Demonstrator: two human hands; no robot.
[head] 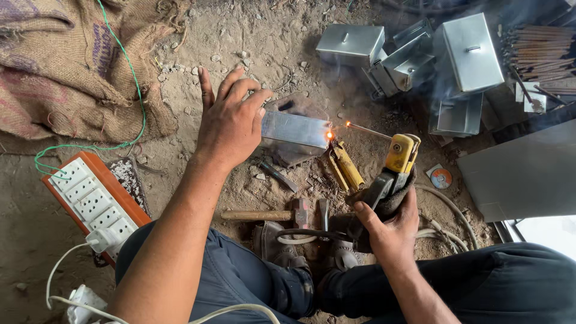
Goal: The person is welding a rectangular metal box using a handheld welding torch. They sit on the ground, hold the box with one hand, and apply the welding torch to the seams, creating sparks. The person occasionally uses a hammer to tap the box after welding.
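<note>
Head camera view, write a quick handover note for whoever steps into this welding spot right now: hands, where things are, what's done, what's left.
Left hand: flat on the sheet-metal piece, pressing it to the dirt ground.
Right hand: gripping the yellow electrode holder; its welding rod glows at the tip, just off the piece's right edge.
A spark burns at that edge, smoke rising.
Nearby: hammer by the knees, finished metal boxes top right, spare rods beyond them, power strip on the left.
Done: several boxes stand assembled.
Left: the seam on this piece looks barely begun.
</note>
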